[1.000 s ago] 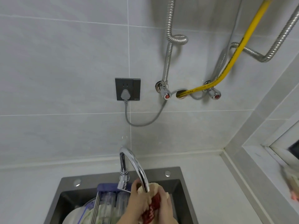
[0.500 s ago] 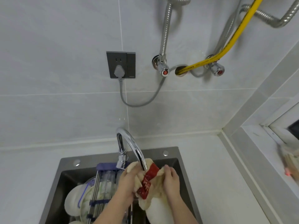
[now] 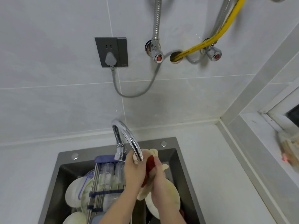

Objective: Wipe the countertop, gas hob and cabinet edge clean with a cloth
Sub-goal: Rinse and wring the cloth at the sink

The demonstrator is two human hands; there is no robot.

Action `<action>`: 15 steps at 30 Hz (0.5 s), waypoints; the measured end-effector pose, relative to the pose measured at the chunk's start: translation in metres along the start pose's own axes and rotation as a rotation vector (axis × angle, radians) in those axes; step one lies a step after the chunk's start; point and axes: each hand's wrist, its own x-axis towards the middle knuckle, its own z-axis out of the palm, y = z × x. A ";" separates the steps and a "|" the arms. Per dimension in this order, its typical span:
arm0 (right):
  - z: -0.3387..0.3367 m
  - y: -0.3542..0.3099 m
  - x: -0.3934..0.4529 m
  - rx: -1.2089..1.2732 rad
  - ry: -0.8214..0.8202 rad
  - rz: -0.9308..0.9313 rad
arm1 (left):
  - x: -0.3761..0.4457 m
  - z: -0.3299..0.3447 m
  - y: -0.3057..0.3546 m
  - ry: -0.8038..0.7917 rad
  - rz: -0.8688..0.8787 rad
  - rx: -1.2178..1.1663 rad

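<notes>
Filling sink (image 3: 175, 152) — plates (image 3: 73, 192), rack (image 3: 95, 188) (cloth (image 3: 154, 153) above)

I can make out very little lettering from here. The yellow gas hose (image 3: 196, 49) carries a line of dark print along its length near the hole in the wall tile, but it is too small and blurred for me to read. The grey wall socket (image 3: 111, 52) has a tiny pale mark at its lower right corner, probably a brand, also unreadable. I see no numbers or signs I can read anywhere else.
</notes>
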 end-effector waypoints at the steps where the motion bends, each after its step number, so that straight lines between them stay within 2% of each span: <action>1: 0.004 0.005 0.005 -0.011 -0.002 -0.048 | -0.005 0.003 0.002 0.021 0.037 -0.005; 5: 0.012 0.008 0.009 -0.183 0.125 -0.249 | -0.008 0.012 -0.002 -0.030 -0.002 0.002; 7: 0.014 0.006 0.008 -0.291 0.152 -0.302 | -0.001 0.014 -0.005 0.051 -0.022 0.021; 9: 0.014 0.006 0.006 -0.332 0.083 -0.281 | 0.006 0.011 -0.006 0.138 -0.013 0.031; 11: 0.013 0.003 0.001 -0.385 0.104 -0.301 | 0.012 0.007 -0.008 0.166 0.039 0.154; 15: 0.009 0.007 0.001 -0.723 0.217 -0.408 | 0.023 -0.004 -0.021 0.139 0.162 0.466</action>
